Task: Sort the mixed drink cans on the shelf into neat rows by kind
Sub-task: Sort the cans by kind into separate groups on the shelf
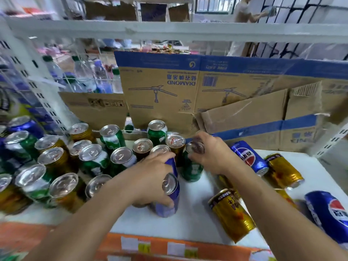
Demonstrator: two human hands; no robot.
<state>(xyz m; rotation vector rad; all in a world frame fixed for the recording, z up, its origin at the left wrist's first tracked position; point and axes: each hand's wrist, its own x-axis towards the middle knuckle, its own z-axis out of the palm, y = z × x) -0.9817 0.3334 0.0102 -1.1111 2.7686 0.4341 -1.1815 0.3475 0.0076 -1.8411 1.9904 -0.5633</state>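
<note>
Many cans stand mixed on the white shelf (195, 219): green ones (113, 136), gold ones (54, 159) and a blue one (26, 125) at the far left. My left hand (150, 178) grips an upright blue can (170, 196) near the shelf's middle. Just right of it, my right hand (209, 153) holds the top of a green can (192, 168). To the right, gold cans (232, 213) (283, 170) and blue Pepsi cans (248, 155) (331, 213) lie on their sides.
Cardboard sheets (162, 91) line the back of the shelf behind the cans. Water bottles (84, 76) stand behind them at the left. A white perforated upright (37, 87) borders the left side. Orange price strip (169, 247) runs along the front edge.
</note>
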